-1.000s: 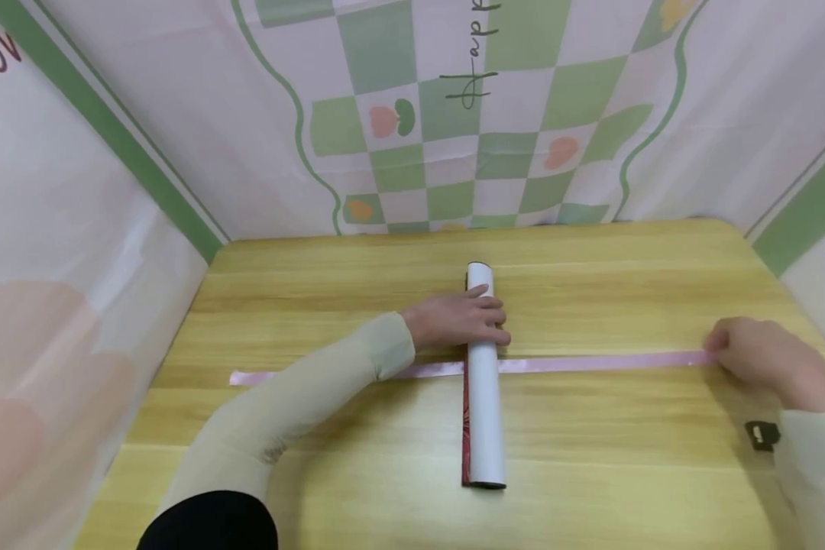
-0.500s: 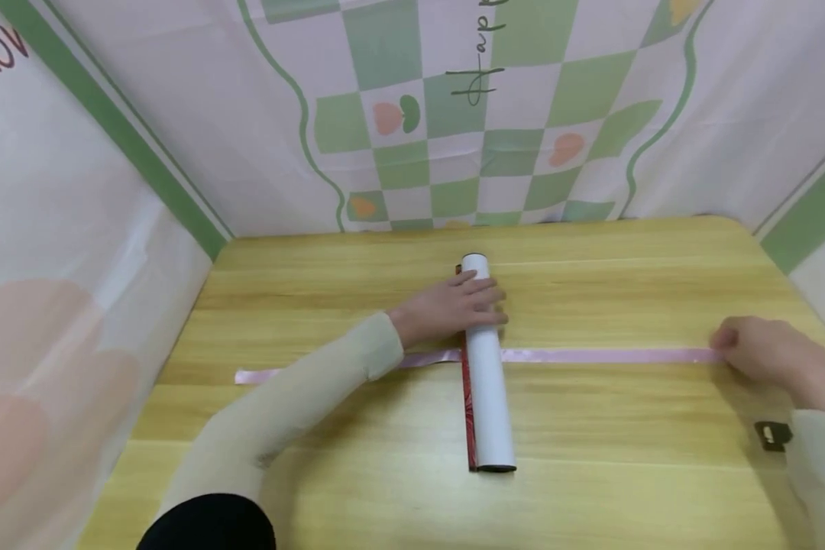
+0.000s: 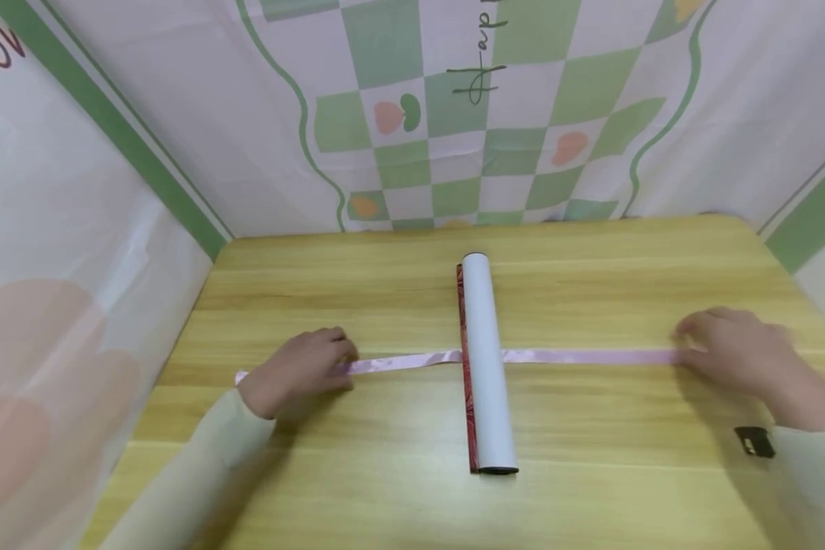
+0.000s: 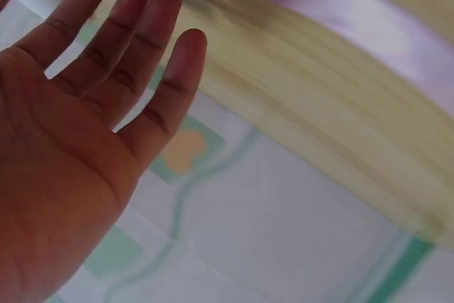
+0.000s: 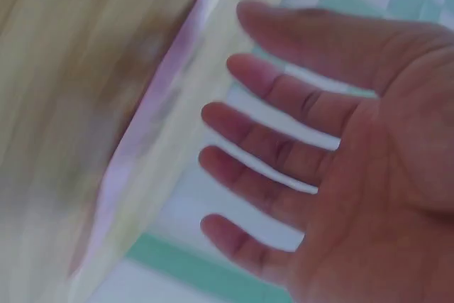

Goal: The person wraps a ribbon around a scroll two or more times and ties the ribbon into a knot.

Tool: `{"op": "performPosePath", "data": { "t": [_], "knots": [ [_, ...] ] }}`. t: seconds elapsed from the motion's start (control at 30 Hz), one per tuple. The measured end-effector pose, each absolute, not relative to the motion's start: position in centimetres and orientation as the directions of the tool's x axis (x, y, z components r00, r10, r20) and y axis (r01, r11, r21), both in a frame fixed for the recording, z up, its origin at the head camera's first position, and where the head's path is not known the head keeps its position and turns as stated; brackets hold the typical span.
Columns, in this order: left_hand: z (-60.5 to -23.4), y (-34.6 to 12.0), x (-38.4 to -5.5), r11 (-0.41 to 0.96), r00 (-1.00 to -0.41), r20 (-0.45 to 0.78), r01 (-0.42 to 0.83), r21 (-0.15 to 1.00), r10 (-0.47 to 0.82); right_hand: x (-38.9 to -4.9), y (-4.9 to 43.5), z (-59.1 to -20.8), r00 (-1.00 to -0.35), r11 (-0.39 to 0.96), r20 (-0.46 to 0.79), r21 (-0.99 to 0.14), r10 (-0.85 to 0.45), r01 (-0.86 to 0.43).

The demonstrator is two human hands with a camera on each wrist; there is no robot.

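A white roll (image 3: 486,367) with dark ends and a red patterned strip (image 3: 467,382) along its left side lies lengthwise on the table. Beneath it a pink satin ribbon (image 3: 584,357) runs crosswise, showing on both sides. Over the ribbon's left part is my left hand (image 3: 302,368), fingers loosely bent; in the left wrist view its fingers (image 4: 152,33) are spread with nothing in them. At the right end hovers my right hand (image 3: 742,351), somewhat blurred. The right wrist view shows its fingers (image 5: 248,129) apart and holding nothing, close to the ribbon (image 5: 145,129).
The wooden table (image 3: 357,290) backs onto a printed cloth (image 3: 454,153) with green checks. Another cloth (image 3: 62,305) hangs along the left side. A small black object (image 3: 755,441) shows beside the right sleeve.
My left hand has left the roll and moved left over the ribbon. My right hand has let go of the ribbon's end and shifted slightly left. The roll has shifted and tilted slightly.
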State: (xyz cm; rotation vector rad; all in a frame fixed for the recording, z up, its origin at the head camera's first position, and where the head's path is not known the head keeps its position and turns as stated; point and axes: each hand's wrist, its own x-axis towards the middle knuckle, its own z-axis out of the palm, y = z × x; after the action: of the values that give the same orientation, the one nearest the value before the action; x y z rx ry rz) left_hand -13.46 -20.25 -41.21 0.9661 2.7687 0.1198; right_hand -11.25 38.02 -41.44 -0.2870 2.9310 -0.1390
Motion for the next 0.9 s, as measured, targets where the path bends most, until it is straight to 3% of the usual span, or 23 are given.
{"op": "performPosePath", "data": {
  "t": [0.17, 0.37, 0.57, 0.77, 0.9],
  "knots": [
    [-41.6, -23.0, -12.4, 0.825, -0.812, -0.156, 0.539, 0.170, 0.563, -11.3, 34.7, -41.9, -0.938, 0.937, -0.139, -0.198, -0.317, -0.287],
    [-41.4, -23.9, -12.3, 0.808, -0.810, -0.112, 0.542, 0.232, 0.575, -11.1, 34.1, -42.6, -0.938, 0.935, -0.150, -0.220, -0.314, -0.277],
    [-38.8, -24.1, -12.4, 0.759, -0.835, -0.054, 0.467, 0.454, 0.547, -10.1, 35.0, -42.6, -0.938, 0.940, -0.199, -0.254, -0.283, -0.229],
    [-35.6, -21.9, -13.0, 0.559, -0.791, 0.075, 0.492, 0.668, 0.607, -9.6, 35.0, -42.6, -0.930, 0.934, -0.214, -0.263, -0.300, -0.241],
    [-33.7, -17.8, -13.6, 0.441, -0.762, 0.059, 0.434, 0.786, 0.645, -9.4, 34.9, -42.7, -0.933, 0.937, -0.203, -0.252, -0.297, -0.243]
  ]
}}
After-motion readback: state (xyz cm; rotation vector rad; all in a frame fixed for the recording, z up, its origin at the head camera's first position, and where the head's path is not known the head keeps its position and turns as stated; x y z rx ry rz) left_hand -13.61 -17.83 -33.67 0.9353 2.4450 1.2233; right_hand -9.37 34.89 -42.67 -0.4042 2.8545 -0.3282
